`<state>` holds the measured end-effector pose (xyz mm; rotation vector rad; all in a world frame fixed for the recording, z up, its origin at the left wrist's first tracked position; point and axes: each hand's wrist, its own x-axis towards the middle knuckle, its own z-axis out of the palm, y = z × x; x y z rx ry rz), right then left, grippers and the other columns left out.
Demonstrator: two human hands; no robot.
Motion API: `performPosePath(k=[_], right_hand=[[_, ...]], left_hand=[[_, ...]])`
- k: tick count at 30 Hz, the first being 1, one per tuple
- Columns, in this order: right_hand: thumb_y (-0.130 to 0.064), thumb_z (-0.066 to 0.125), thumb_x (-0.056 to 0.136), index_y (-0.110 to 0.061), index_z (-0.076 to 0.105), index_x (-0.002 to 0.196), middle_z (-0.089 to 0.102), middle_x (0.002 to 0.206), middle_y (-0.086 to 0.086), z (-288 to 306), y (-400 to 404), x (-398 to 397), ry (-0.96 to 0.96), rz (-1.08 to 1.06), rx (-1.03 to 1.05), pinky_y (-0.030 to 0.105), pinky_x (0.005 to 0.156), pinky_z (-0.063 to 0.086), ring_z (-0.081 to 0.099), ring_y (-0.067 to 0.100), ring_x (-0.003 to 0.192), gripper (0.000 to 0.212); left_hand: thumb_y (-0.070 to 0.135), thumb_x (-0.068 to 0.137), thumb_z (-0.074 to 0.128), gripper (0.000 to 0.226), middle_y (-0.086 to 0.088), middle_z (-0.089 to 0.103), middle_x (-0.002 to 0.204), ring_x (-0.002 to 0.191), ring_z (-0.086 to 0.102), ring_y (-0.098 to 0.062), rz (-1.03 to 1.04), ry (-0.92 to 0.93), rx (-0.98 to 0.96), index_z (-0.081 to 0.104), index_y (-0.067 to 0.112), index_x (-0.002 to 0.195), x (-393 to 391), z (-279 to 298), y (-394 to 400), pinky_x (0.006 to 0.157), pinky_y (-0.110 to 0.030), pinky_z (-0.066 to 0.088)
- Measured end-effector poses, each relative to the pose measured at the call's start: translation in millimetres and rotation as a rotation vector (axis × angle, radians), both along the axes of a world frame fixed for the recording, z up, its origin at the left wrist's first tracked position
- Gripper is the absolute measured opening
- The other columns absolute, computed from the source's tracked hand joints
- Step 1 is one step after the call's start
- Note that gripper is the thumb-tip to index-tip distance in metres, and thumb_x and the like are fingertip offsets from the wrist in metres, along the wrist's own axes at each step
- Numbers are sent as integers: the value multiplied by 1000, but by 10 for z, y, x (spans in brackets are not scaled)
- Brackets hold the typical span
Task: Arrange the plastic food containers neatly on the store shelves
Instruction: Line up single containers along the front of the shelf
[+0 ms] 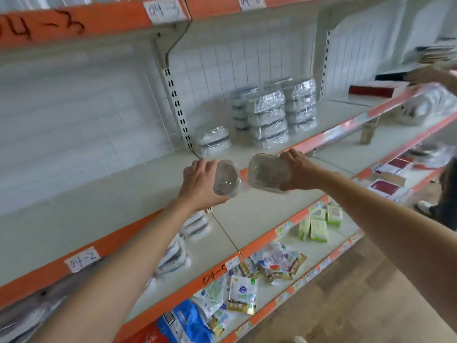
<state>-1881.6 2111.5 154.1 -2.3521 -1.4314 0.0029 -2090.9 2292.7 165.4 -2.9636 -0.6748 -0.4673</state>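
— What do you have in your hands?

— My left hand (197, 184) grips a clear plastic food container wrapped in film (226, 179), fingers curled round its far side. My right hand (298, 170) grips a second clear, ribbed plastic container (268, 173), thumb below, fingers over its top edge. Both are tilted, their broad faces turned towards me, just beside each other and held in the air in front of the orange edge of the pale grey middle shelf (99, 194).

— What lies below your arms?

— On the lower shelf under my left forearm, film-wrapped containers with dark bands (195, 225) lie in a loose row. Lower still there are white and gold sachets (241, 293), a blue packet (185, 320) and small green and white boxes (319, 226).

— And beyond your hands?

— On the middle shelf, a low pile of wrapped containers (212, 141) sits near the slotted upright (176, 105). To its right stand taller stacks of the same wrapped containers (269, 115), close together against the white wire back panel (235, 63).

— Farther off?

— At the right, flat red boxes (373, 90) lie on the next bay, and another person's hand (425, 75) reaches towards that bay. Overhead, the orange strip carries a paper label reading 04-3 (164, 9).
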Motion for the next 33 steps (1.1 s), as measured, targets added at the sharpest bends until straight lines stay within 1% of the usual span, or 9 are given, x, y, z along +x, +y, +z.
performPosePath(k=[4,7,9,13,15,19,24,30,33], right_hand=[[-23,85,61,3,40,129,40,126,19,85,217,-35,-14,26,41,31,97,32,38,31,119,86],[-25,85,60,1,40,131,38,125,18,101,399,-27,-20,81,35,29,94,34,41,30,116,88],[-24,86,60,1,40,132,36,124,19,129,537,2,-33,126,44,28,95,35,41,30,115,88],[-24,86,58,-1,43,129,34,123,18,217,891,101,-38,183,83,31,97,39,44,31,111,86],[-27,86,58,-3,44,128,34,124,18,253,1107,157,-39,203,108,34,97,40,44,30,111,86],[-28,87,58,-1,44,131,36,123,19,317,1547,385,-76,275,152,33,97,36,41,32,112,88],[-38,82,64,-15,35,139,30,130,9,558,2124,670,-102,249,177,39,103,29,26,27,122,92],[-34,81,67,-9,31,140,28,135,12,795,2641,919,-35,284,52,40,107,30,29,32,125,93],[-31,82,68,-6,31,140,31,137,15,898,2834,1028,-58,298,-19,40,105,35,36,33,124,92]], left_hand=[[62,64,73,101,-4,32,138,124,29,-31,216,20,-177,27,26,146,-167,-27,308,103,-43,28],[57,69,75,97,4,29,147,128,28,-32,221,83,-334,24,34,148,-272,-182,511,107,-41,30],[57,72,73,95,3,25,148,128,28,-32,228,76,-406,22,37,149,-267,-239,613,110,-41,29],[63,69,71,89,-5,25,124,118,31,-31,325,34,-518,26,48,145,-197,-254,775,107,-38,30],[60,69,73,89,-2,28,119,118,32,-29,327,18,-536,27,48,144,-158,-264,865,105,-36,30],[49,66,81,100,-2,33,141,129,38,-23,319,-21,-504,26,32,149,-51,-315,1075,104,-26,30],[46,58,86,114,-5,32,148,131,37,-23,462,-125,-525,23,13,148,162,-381,1264,109,-32,32],[48,56,87,110,-11,31,128,116,44,-23,611,-279,-561,28,27,146,325,-508,1333,101,-29,35],[47,56,87,110,-10,35,133,121,44,-24,657,-288,-551,26,31,146,353,-524,1304,100,-32,38]])
